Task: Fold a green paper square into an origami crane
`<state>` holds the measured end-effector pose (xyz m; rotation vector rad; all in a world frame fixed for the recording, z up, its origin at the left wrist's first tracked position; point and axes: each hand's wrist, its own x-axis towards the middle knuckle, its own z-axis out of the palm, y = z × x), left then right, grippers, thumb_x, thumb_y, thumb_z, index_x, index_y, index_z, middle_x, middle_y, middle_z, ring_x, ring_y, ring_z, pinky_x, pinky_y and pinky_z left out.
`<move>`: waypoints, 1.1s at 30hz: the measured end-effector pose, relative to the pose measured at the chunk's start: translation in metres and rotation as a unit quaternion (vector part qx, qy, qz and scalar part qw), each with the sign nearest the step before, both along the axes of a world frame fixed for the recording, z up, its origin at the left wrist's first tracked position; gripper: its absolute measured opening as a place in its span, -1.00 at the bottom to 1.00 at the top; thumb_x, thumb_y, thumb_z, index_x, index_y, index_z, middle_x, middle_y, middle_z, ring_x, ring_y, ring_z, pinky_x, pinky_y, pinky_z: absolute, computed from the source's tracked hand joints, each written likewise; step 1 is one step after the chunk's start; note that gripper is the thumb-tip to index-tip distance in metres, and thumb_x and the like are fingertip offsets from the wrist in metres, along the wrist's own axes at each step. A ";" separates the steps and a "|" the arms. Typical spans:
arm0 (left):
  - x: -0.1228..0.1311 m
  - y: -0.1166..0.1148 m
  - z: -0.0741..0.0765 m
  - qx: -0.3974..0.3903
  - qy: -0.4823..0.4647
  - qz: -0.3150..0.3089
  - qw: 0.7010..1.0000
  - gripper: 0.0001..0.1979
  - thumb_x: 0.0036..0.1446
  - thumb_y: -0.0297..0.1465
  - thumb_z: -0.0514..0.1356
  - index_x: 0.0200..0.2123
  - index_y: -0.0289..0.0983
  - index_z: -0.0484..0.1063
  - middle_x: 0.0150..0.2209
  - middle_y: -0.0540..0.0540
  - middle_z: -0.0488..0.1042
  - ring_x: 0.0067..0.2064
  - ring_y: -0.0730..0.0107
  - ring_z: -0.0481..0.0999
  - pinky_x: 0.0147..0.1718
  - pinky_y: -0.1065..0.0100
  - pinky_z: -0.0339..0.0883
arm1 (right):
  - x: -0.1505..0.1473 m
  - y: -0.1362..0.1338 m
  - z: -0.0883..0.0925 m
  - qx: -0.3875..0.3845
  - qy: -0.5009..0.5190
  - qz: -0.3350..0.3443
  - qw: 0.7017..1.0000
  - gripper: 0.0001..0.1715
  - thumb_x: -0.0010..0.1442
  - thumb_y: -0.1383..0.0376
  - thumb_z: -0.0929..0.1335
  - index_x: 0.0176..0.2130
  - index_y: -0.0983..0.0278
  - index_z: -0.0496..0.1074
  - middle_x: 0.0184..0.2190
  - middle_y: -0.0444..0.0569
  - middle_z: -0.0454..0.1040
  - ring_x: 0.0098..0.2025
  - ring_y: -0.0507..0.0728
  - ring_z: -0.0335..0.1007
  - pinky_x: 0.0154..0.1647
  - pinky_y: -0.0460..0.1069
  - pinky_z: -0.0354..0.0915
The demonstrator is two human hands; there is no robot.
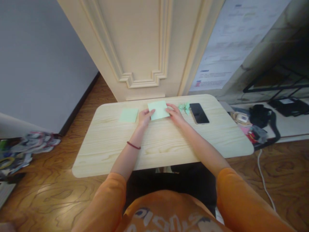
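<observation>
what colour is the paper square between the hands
Pale mint green; the paper square shows best in the head view.

The pale wood table carried a green note at eleven o'clock, a second note at twelve, and a paper crane and phone at one.

Home interior, wood-grain floor spreading across lower left, panelled cream door standing ahead, small pale wooden desk sitting centre-frame, clothes lying heaped at right.

Hands seemingly touch a pale green paper square.
</observation>
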<state>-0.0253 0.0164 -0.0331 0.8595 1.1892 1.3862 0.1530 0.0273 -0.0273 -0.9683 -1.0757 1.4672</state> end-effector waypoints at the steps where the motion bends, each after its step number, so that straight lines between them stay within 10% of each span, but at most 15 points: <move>1: -0.001 0.000 -0.001 -0.010 0.006 -0.006 1.000 -0.58 -0.29 -0.19 0.46 -0.38 -0.35 0.54 -0.37 -0.16 0.61 -0.32 0.27 0.57 -0.23 0.26 0.44 | 0.002 -0.001 0.001 0.016 -0.009 -0.003 1.000 -0.28 -0.12 0.12 0.47 0.07 0.13 0.38 -0.51 -0.22 0.52 -0.45 0.06 0.41 -0.36 -0.04 0.33; 4: -0.003 -0.001 0.001 -0.022 -0.004 -0.017 1.000 -0.60 -0.28 -0.29 0.46 -0.33 -0.37 0.53 -0.33 -0.18 0.62 -0.27 0.23 0.59 -0.16 0.23 0.44 | 0.008 -0.002 0.003 0.084 -0.059 0.020 0.994 -0.24 -0.01 0.20 0.39 0.20 0.08 0.27 -0.38 -0.18 0.59 -0.39 0.06 0.45 -0.26 -0.02 0.35; 14: -0.006 -0.004 0.013 -0.074 -0.035 -0.059 0.995 -0.13 -0.14 -0.62 0.32 0.28 -0.20 0.16 -0.30 -0.06 0.59 -0.20 0.29 0.59 -0.09 0.20 0.45 | 0.013 0.007 -0.006 0.147 -0.129 0.094 0.976 -0.66 -0.16 0.30 0.47 -0.28 0.23 0.62 -0.21 -0.03 0.61 -0.18 0.16 0.48 -0.05 0.07 0.32; 23: 0.002 -0.003 0.007 -0.008 0.017 -0.038 0.999 -0.51 -0.34 -0.39 0.47 -0.22 -0.34 0.53 -0.30 -0.17 0.63 -0.16 0.10 0.60 -0.08 0.12 0.46 | 0.012 -0.002 0.008 0.083 -0.120 0.072 0.987 -0.67 -0.20 0.16 0.55 -0.38 0.27 0.61 -0.34 -0.05 0.61 -0.26 0.14 0.47 -0.11 0.06 0.34; 33: 0.003 -0.010 0.009 0.037 0.039 -0.143 0.988 -0.43 -0.38 -0.34 0.48 -0.18 -0.32 0.56 -0.16 -0.17 0.62 -0.09 0.13 0.58 -0.05 0.20 0.41 | 0.006 0.008 -0.001 0.010 0.019 -0.005 1.000 -0.52 -0.31 0.08 0.59 -0.38 0.26 0.52 -0.35 -0.09 0.58 -0.26 0.09 0.46 -0.15 0.00 0.37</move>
